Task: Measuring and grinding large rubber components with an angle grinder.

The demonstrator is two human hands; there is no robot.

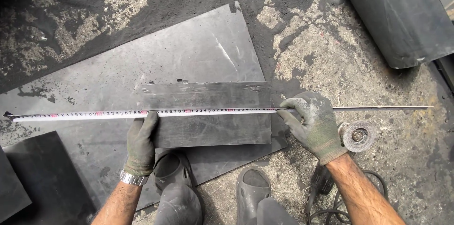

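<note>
Steel plate [213, 116] lies at centre on a larger sheet [198, 50], tape measure [94, 114] already stretched across, left hand [141, 143] pressing it at seven o'clock, right hand [313, 123] pinching it at three; no mark visible yet.

no packages, no labels, no signs, no screens in view
</note>
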